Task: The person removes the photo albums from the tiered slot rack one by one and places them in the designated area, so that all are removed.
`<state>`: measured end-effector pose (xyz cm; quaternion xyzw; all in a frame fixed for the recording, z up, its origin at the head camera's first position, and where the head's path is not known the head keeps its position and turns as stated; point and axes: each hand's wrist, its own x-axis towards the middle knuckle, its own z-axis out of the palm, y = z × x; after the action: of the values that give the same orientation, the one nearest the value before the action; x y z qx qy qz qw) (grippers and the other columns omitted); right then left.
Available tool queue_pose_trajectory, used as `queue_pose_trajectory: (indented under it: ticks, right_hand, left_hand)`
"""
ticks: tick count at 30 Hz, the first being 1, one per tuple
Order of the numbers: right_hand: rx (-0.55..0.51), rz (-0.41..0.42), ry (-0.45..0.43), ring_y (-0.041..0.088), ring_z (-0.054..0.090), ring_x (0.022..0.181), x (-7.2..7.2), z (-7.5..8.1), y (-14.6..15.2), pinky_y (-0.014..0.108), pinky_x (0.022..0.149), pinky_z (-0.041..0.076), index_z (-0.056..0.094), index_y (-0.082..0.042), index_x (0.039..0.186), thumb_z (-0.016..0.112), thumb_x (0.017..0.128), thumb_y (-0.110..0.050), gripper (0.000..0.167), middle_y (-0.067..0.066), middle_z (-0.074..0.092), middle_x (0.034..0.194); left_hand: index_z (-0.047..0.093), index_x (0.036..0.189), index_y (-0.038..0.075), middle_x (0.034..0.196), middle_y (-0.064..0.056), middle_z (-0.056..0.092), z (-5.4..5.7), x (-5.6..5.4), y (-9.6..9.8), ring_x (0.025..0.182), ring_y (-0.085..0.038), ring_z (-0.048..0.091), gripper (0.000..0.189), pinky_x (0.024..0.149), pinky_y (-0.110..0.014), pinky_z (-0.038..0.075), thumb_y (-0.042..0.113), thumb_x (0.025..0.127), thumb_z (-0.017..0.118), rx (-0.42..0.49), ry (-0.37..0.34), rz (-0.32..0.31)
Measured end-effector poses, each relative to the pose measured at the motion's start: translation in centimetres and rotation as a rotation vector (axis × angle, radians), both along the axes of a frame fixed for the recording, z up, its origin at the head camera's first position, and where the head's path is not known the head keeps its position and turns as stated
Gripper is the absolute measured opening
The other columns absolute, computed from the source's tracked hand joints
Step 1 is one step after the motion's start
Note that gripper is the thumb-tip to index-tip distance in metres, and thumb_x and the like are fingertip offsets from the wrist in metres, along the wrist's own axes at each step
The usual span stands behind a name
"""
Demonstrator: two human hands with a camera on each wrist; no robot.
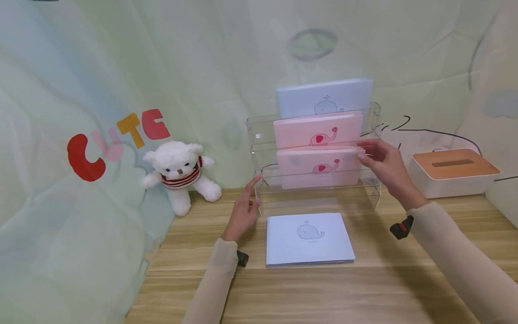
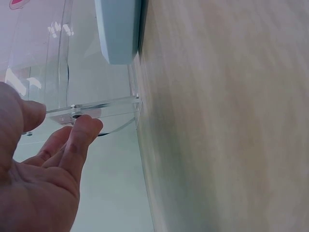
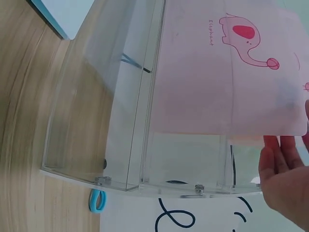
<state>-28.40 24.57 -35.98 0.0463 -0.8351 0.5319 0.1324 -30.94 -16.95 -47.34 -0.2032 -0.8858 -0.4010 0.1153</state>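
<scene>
My right hand (image 1: 382, 164) pinches the right edge of the front pink notebook (image 1: 299, 166), which has an elephant drawing. This notebook stands upright in a lower tier of a clear acrylic display rack (image 1: 315, 194). In the right wrist view, fingers (image 3: 287, 152) reach behind the notebook's corner. With its fingers extended, my left hand (image 1: 243, 211) touches the rack's left side panel (image 2: 113, 102). Behind stand a second pink elephant notebook (image 1: 293, 130) and a pale blue whale notebook (image 1: 299, 99) on higher tiers. Another blue whale notebook (image 1: 309, 238) lies flat before the rack.
A white teddy bear (image 1: 178, 164) in a striped sweater sits left of the rack. On the right is a white tissue box (image 1: 455, 173) with a wooden lid. A printed curtain (image 1: 194, 58) hangs behind the wooden table (image 1: 291, 297). A small blue loop (image 3: 97, 200) shows beside the rack.
</scene>
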Motion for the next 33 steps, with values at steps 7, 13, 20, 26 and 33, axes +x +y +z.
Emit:
queue_pose_trajectory:
  ticks: [7, 13, 20, 26, 33]
  right_hand:
    - [-0.02, 0.15, 0.043, -0.001, 0.066, 0.111, -1.1, -0.1, -0.5, 0.011, 0.092, 0.054, 0.066, -0.01, 0.144, 0.068, 0.107, -0.024, 0.04, 0.009, 0.065, 0.147]
    - [-0.073, 0.139, 0.048, 0.003, 0.064, 0.117, -2.2, -1.1, -1.1, 0.013, 0.092, 0.055, 0.071, -0.012, 0.14, 0.065, 0.108, -0.017, 0.033, -0.002, 0.066, 0.146]
    - [-0.191, 0.092, 0.113, 0.003, 0.057, 0.129, -2.7, -2.3, -1.5, 0.011, 0.095, 0.054, 0.075, -0.009, 0.135, 0.064, 0.107, -0.009, 0.03, -0.009, 0.071, 0.142]
    - [-0.244, 0.001, 0.12, 0.003, 0.063, 0.129, -2.8, -2.5, -2.4, 0.011, 0.096, 0.055, 0.078, -0.011, 0.13, 0.066, 0.106, -0.008, 0.028, -0.01, 0.073, 0.14]
    - [-0.208, -0.127, 0.141, 0.002, 0.07, 0.117, -2.6, -1.8, -2.9, 0.018, 0.098, 0.057, 0.08, -0.015, 0.128, 0.065, 0.106, -0.008, 0.027, -0.001, 0.076, 0.136]
  left_hand:
    - [0.028, 0.168, 0.043, 0.125, -0.018, 0.065, 0.1, 0.2, 0.1, 0.082, -0.026, 0.073, 0.075, 0.077, -0.033, 0.057, 0.004, 0.109, 0.055, 0.0, 0.007, -0.001]
    - [0.028, 0.168, 0.042, 0.129, -0.02, 0.065, 0.2, 0.2, 0.1, 0.082, -0.023, 0.072, 0.076, 0.076, -0.032, 0.058, 0.004, 0.109, 0.056, -0.004, 0.017, -0.007]
    - [0.025, 0.168, 0.046, 0.134, -0.022, 0.064, 0.2, 0.2, 0.1, 0.086, -0.025, 0.073, 0.078, 0.078, -0.035, 0.059, 0.005, 0.11, 0.056, -0.01, 0.011, -0.009]
    - [0.026, 0.168, 0.045, 0.133, -0.023, 0.065, 0.3, 0.1, 0.0, 0.086, -0.029, 0.074, 0.078, 0.077, -0.036, 0.059, 0.004, 0.109, 0.056, -0.004, 0.013, -0.01]
    - [0.026, 0.168, 0.045, 0.129, -0.022, 0.066, 0.2, 0.1, 0.0, 0.084, -0.027, 0.074, 0.077, 0.077, -0.034, 0.059, 0.004, 0.109, 0.056, -0.012, 0.007, -0.003]
